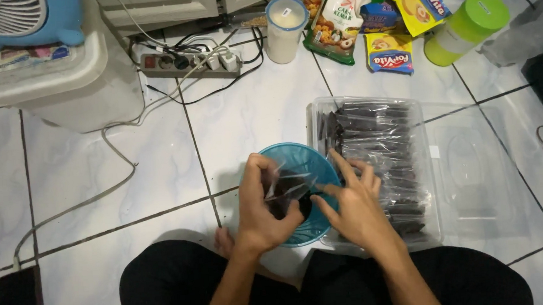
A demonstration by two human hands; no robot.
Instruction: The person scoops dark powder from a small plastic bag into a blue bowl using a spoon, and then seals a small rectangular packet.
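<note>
My left hand (263, 206) grips a small clear plastic packet (288, 186) with dark contents, held over a blue round bowl (313, 162) on the tiled floor. My right hand (353, 201) pinches the same packet's right edge with thumb and forefinger; its other fingers spread over a clear plastic box (426, 162). That box holds several rows of similar dark-filled packets (377, 133). More dark pieces lie inside the bowl, mostly hidden by my hands.
The box's clear lid (474, 171) lies to the right. Snack packets (391, 53), a white lidded jar (286, 29) and a green tumbler (465, 29) stand behind. A power strip (190, 63) with cables, a white appliance (59, 77) and my black-clad legs (179, 284) surround the spot.
</note>
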